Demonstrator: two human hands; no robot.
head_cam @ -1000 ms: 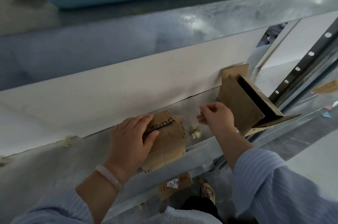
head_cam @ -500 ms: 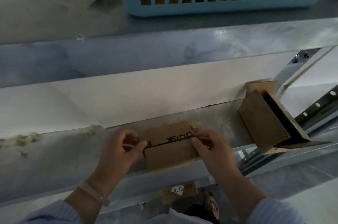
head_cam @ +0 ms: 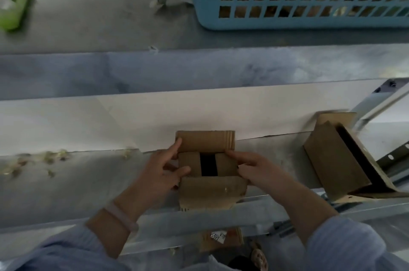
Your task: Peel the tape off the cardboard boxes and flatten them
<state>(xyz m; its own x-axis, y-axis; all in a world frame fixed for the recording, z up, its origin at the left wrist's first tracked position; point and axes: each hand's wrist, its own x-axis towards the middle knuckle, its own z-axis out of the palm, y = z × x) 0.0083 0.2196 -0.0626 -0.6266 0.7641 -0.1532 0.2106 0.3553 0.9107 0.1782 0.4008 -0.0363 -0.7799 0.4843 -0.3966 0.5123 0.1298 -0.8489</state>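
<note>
A small brown cardboard box stands on the metal shelf in the middle of the head view. Its top is open: the far flap stands up, the near flap folds toward me, and two inner flaps leave a dark gap between them. My left hand holds the box's left side, index finger on the far flap and thumb on the left inner flap. My right hand grips the right side, fingers over the right inner flap. A second, larger cardboard box lies tipped on its side to the right, its flaps open.
A blue plastic basket sits on the upper shelf at the back right, a green object at its far left. Tape scraps litter the lower shelf's left part. A labelled cardboard piece lies below the shelf's front rail.
The box's top flaps, which lay closed with black print showing, now stand open. Both hands shifted from the top seam to the box's sides. The camera view tilted up and left.
</note>
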